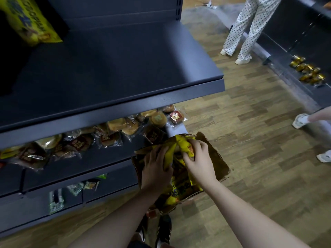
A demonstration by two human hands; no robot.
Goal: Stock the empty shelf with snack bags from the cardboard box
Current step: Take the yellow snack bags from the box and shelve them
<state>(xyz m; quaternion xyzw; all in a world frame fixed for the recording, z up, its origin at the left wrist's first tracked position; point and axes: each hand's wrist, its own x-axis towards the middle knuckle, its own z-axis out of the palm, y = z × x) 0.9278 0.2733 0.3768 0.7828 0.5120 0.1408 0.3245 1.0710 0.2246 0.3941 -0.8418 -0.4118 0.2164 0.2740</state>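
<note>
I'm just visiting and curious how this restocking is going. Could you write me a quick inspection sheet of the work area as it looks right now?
Surface: top dark metal shelf, mostly bare; one yellow snack bag stands at its far left.
Job's things: open cardboard box on the wood floor, filled with yellow snack bags.
Clutter: wrapped pastries on the shelf below; small packets on a lower shelf.
Hands: left hand and right hand each grip a yellow bag at the box top.
Cables: nothing seen.
Surroundings: a person in dotted trousers at another shelf; gold-wrapped goods on that shelf; other shoes at the right edge.
</note>
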